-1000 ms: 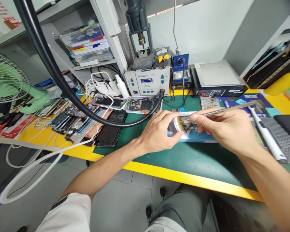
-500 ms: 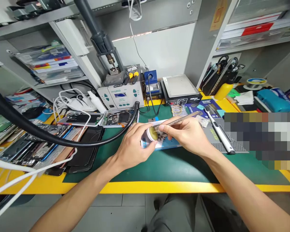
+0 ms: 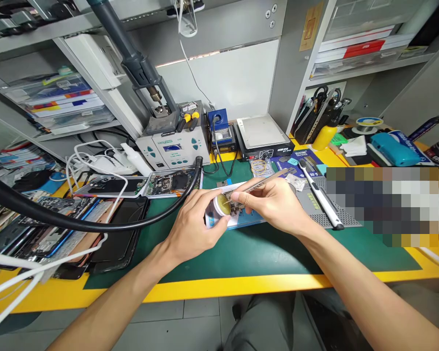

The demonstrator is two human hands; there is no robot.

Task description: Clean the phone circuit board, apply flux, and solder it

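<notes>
In the head view my left hand (image 3: 192,219) is closed round a small round jar (image 3: 215,205), which is tilted toward the right. Yellowish paste (image 3: 224,204) fills its open mouth. My right hand (image 3: 276,200) pinches slim metal tweezers (image 3: 265,181), their thin tip at the paste. Behind and below the fingers lies a circuit board (image 3: 237,208), partly hidden, on a flat white and blue piece (image 3: 247,221) that rests on the green mat (image 3: 234,256).
A thick black hose (image 3: 146,223) arches in from the left beside my left hand. Phone parts (image 3: 66,222) crowd the left side. Behind stand a hot-air station (image 3: 173,148) and a heating plate (image 3: 265,136). A white and black pen-shaped tool (image 3: 320,195) lies to the right.
The whole scene has shifted a little to the left as the head view turned. Both hands keep their grips, with the tweezer tip still at the paste.
</notes>
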